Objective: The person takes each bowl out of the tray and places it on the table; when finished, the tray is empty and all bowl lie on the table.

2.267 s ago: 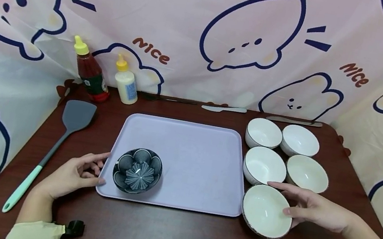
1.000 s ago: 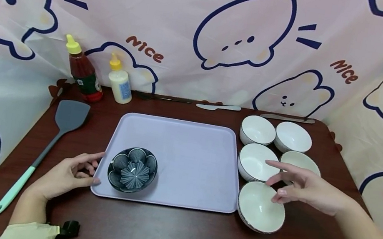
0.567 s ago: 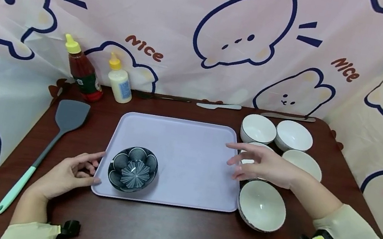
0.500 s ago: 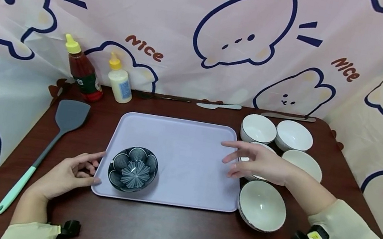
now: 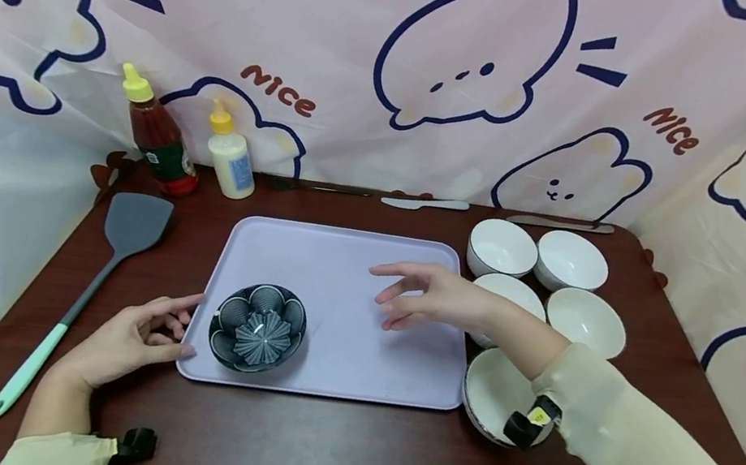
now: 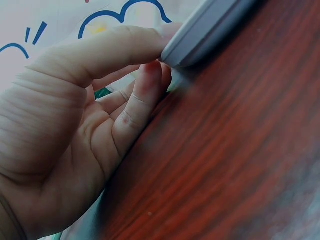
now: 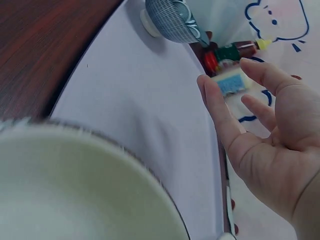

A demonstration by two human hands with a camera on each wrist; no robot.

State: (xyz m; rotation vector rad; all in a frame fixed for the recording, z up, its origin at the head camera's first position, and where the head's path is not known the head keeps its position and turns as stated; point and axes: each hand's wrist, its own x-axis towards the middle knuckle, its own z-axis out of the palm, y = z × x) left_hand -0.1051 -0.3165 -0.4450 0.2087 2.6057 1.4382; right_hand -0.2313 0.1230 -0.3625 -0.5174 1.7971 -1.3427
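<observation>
My left hand (image 5: 128, 344) grips the left edge of a pale lavender tray (image 5: 338, 350); in the left wrist view the thumb lies on the tray's rim (image 6: 187, 42) with a fingertip close beneath. On the tray's left part sits a dark patterned bowl (image 5: 262, 329), petal-shaped inside. My right hand (image 5: 439, 297) hovers over the right half of the tray, fingers spread and holding nothing. Under the right forearm is a cream bowl (image 5: 496, 381) at the tray's right corner, partly hidden by the wrist camera; its rim looms large in the right wrist view.
Several white bowls (image 5: 502, 247) cluster right of the tray. A grey spatula (image 5: 107, 270) with a mint handle lies on the left. A red sauce bottle (image 5: 161, 144) and a cream bottle (image 5: 232, 164) stand at the back left. Knives (image 5: 425, 203) lie along the back edge.
My right hand has let go of the cream bowl at the front right and moved left over the tray. The bowl stays in place, and my left hand keeps its hold on the tray.
</observation>
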